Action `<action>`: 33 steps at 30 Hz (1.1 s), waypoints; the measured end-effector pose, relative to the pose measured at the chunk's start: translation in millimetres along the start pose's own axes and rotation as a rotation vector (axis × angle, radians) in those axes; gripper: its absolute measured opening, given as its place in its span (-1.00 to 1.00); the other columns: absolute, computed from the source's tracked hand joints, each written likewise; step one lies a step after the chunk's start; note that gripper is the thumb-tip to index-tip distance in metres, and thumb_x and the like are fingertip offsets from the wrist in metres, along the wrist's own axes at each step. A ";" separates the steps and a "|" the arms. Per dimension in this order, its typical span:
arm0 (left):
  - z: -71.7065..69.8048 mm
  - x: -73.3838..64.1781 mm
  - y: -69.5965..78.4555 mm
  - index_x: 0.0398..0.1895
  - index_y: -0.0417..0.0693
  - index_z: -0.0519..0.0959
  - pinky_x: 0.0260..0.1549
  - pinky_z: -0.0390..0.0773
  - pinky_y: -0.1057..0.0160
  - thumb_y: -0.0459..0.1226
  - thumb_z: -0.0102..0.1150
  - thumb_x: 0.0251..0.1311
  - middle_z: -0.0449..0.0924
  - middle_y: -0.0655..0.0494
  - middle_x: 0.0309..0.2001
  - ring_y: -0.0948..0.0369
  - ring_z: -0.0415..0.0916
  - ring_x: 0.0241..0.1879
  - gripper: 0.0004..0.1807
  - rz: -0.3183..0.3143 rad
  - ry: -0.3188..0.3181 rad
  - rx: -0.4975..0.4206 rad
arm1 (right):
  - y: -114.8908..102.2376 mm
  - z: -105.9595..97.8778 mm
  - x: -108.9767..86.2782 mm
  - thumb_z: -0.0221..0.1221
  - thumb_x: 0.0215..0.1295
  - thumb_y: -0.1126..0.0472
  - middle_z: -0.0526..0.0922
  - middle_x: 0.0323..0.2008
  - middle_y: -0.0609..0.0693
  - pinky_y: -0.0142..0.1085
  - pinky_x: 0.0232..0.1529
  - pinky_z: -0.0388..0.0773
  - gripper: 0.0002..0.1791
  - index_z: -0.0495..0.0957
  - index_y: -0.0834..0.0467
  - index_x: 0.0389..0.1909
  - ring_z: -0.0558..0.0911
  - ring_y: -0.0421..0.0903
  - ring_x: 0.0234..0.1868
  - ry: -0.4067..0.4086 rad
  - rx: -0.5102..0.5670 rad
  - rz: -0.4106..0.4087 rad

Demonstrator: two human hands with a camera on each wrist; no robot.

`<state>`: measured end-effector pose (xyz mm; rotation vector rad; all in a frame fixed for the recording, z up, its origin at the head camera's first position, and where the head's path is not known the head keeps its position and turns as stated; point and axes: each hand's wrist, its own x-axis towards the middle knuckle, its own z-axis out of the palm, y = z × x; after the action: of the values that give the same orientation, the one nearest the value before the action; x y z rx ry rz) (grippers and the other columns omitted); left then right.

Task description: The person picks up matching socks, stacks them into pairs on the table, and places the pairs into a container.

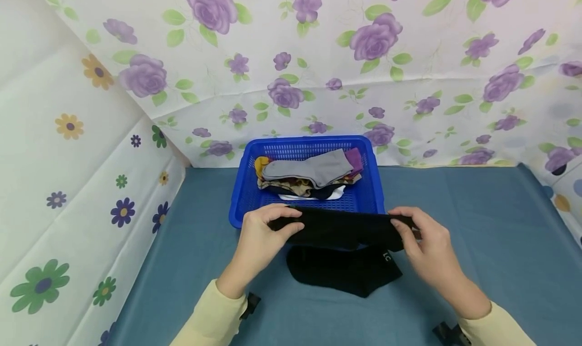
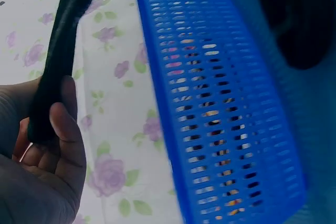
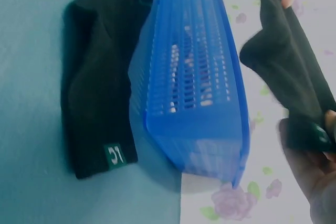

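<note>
Between my two hands a black sock is stretched out in the air, just in front of the basket. My left hand pinches one end between thumb and fingers. At the other end my right hand pinches the sock's cuff. A second black sock lies flat on the table below it, with white letters near its cuff; in the right wrist view this lying sock shows its full length. The left wrist view shows the held sock hanging from the left fingers.
A blue plastic basket stands behind the hands against the flowered back cloth. Inside are a grey sock and several other socks, among them yellow, purple, patterned and white ones. A blue-grey cloth covers the table.
</note>
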<state>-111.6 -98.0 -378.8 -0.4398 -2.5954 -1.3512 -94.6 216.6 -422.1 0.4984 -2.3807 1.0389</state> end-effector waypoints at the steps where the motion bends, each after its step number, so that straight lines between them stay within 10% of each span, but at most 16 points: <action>1: 1.0 -2.0 -2.1 -0.31 0.29 0.70 -0.03 0.55 0.22 -0.15 0.40 -0.03 0.64 0.46 -0.20 0.46 0.53 -0.05 -0.83 0.001 -0.002 -0.003 | -1.1 0.8 -0.4 0.15 0.22 0.42 0.61 -0.17 -0.07 -0.65 -0.45 0.39 -0.69 0.55 0.07 -0.05 0.48 -0.39 -0.41 0.021 0.011 -0.005; 7: 6.1 -13.0 -9.8 -0.29 0.34 0.69 -0.05 0.56 0.23 -0.11 0.40 -0.05 0.65 0.44 -0.17 0.44 0.52 -0.01 -0.80 -0.023 -0.028 -0.011 | -0.2 6.0 -1.6 0.17 0.13 0.53 0.61 -0.23 0.03 -0.57 -0.50 0.28 -0.69 0.56 0.20 -0.12 0.35 -0.36 -0.49 0.124 0.040 -0.110; 12: 10.3 -21.3 -16.4 -0.24 0.37 0.67 -0.53 0.51 0.35 -0.03 0.36 -0.03 0.62 0.41 -0.11 0.39 0.53 -0.33 -0.78 -0.059 -0.102 -0.042 | 8.6 7.2 -6.8 -0.06 0.34 0.43 0.56 -0.31 0.07 -0.57 -0.44 0.25 -0.80 0.42 0.26 -0.49 0.38 -0.33 -0.42 0.156 0.080 -0.218; 17: 13.5 -29.8 -20.0 -0.19 0.31 0.66 -0.65 0.43 0.35 -0.01 0.39 -0.07 0.62 0.40 -0.12 0.30 0.38 -0.59 -0.70 -0.111 -0.204 -0.086 | 14.4 0.2 -15.8 -0.12 0.19 0.63 0.56 -0.23 -0.07 -0.58 -0.41 0.28 -0.53 0.46 -0.02 -0.56 0.52 -0.23 -0.17 -0.035 0.096 -0.165; 25: 24.7 -40.7 -32.2 -0.15 0.34 0.63 -0.70 0.39 0.35 -0.10 0.43 -0.09 0.61 0.39 -0.11 0.30 0.31 -0.71 -0.65 -0.163 -0.319 0.000 | 18.8 -1.9 -32.9 -0.01 0.16 0.64 0.50 -0.21 -0.26 -0.51 -0.47 0.31 -0.43 0.54 -0.20 -0.34 0.38 -0.35 -0.40 -0.351 0.015 0.009; 33: 36.2 -41.7 -47.4 -0.09 0.32 0.61 -0.77 0.27 0.31 -0.17 0.43 -0.07 0.40 0.14 -0.70 0.29 0.14 -0.79 -0.60 -0.311 -0.374 0.061 | 20.4 16.8 -35.3 -0.04 0.25 0.52 0.48 -0.32 -0.28 -0.38 -0.32 0.54 -0.54 0.59 -0.15 -0.36 0.51 -0.33 -0.30 -0.479 -0.102 0.088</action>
<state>-89.5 -101.3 -448.0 -0.3126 -3.1111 -1.3861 -81.1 221.8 -463.8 0.6704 -2.8810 0.9047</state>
